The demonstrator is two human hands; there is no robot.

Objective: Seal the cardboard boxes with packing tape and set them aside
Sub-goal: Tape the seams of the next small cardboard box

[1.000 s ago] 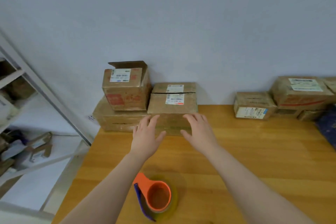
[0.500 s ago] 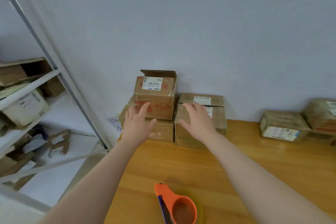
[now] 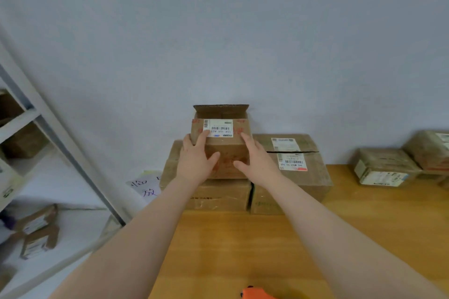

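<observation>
Head cam, looking down over a wooden table (image 3: 243, 250) pushed against a plain pale grey-blue wall (image 3: 218, 31).

Far left corner of the table: a flat cardboard box (image 3: 218, 195) with a smaller open-topped box (image 3: 227, 147) stacked on it. Its rear flap stands up against the wall, and there is a white barcode label on the near flap and red print on the front.

Left hand (image 3: 194, 162) lies on the left part of that box's front, right hand (image 3: 257, 162) on the right part. On both, the fingers are straight and spread with the thumbs angled inward. They rest flat on the cardboard with nothing curled round it. I cannot tell how hard they press.

Touching the stack on its right is a closed box (image 3: 291, 177) with a dark slit across the top and two labels.

Along the far edge toward the right corner, well apart from these, sit a low labelled box (image 3: 384, 167) and another box (image 3: 430, 150) cut off by the frame.

Near edge, between my forearms: the orange tip of a tape dispenser (image 3: 255, 294), mostly out of view.

Beyond the table's left edge I see a handwritten paper note (image 3: 145, 185) at the wall, a grey metal shelving rack (image 3: 60, 141) and small cartons (image 3: 36, 233) low down.
</observation>
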